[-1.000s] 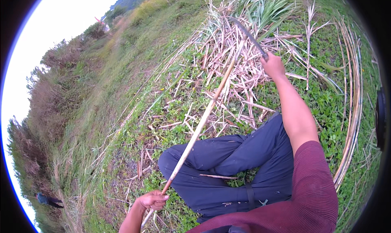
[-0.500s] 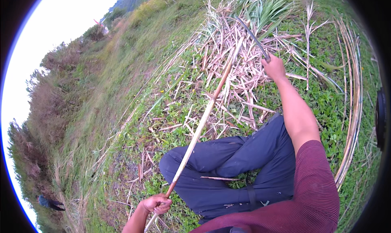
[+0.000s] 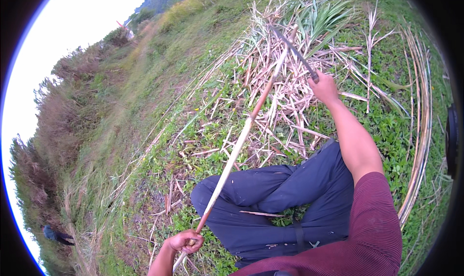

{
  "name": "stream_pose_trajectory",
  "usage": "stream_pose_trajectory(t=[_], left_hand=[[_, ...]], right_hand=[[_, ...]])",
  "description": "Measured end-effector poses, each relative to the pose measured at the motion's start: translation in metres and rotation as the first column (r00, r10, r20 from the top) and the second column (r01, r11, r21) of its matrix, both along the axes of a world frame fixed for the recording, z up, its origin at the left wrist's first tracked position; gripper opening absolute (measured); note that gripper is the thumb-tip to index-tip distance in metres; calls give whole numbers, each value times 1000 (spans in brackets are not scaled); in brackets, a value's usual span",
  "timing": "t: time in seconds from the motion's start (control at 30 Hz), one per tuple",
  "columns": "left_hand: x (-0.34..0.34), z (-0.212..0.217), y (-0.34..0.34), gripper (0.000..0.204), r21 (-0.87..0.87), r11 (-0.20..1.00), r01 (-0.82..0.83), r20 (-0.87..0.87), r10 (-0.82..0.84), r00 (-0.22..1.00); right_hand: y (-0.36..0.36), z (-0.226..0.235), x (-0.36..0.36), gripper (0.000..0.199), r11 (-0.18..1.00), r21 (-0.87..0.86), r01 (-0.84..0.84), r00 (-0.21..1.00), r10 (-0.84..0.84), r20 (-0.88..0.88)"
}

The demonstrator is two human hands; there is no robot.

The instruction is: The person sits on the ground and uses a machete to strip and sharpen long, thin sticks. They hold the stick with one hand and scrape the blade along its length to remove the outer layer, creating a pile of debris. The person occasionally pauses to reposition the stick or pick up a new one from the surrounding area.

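Trimming looked to be the step in hand: the left hand (image 3: 185, 241) was wrapped around the lower part of a long stalk (image 3: 234, 154) slanting over the trousers (image 3: 299, 189), the right hand (image 3: 325, 88) gripped a dark blade (image 3: 301, 58) across its upper part, contact unclear, and the next stroke called for steadiness.

- One left hand (image 3: 187, 241), lower center
- One right hand (image 3: 323, 88), upper center-right
- One long stalk (image 3: 237, 148), center
- One bladed tool (image 3: 298, 54), upper center
- One leaf heap (image 3: 267, 73), upper center
- One distant person (image 3: 52, 234), lower left
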State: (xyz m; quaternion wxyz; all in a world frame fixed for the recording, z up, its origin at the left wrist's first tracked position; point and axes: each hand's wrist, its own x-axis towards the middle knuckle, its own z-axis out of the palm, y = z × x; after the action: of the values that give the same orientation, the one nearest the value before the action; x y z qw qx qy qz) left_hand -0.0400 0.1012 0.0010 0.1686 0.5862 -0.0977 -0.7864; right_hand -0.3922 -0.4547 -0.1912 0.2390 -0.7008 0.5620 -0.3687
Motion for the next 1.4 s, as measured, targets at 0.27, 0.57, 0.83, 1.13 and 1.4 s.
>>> stream_pose_trajectory(t=[0.27, 0.57, 0.83, 1.13, 1.4], left_hand=[[-2, 6, -24, 39, -119, 987, 110, 567, -23, 823], [20, -17, -58, 22, -111, 855, 507, 905, 298, -303], [-7, -58, -143, 30, -313, 776, 548, 879, 455, -143], [25, -81, -36, 43, -398, 838, 374, 738, 535, -412], [57, -164, 200, 52, 220, 970, -104, 912, -243, -331]], right_hand=[[-51, -68, 2, 39, 926, 266, 267, 964, -257, -73], [-70, -131, -35, 74, 807, 578, -119, 762, 447, -468], [-48, -124, -24, 64, 655, 755, -26, 844, 419, -334], [-49, -120, -7, 54, 606, 795, 24, 850, 406, -336], [-39, -115, 5, 49, 579, 812, 75, 843, 398, -362]])
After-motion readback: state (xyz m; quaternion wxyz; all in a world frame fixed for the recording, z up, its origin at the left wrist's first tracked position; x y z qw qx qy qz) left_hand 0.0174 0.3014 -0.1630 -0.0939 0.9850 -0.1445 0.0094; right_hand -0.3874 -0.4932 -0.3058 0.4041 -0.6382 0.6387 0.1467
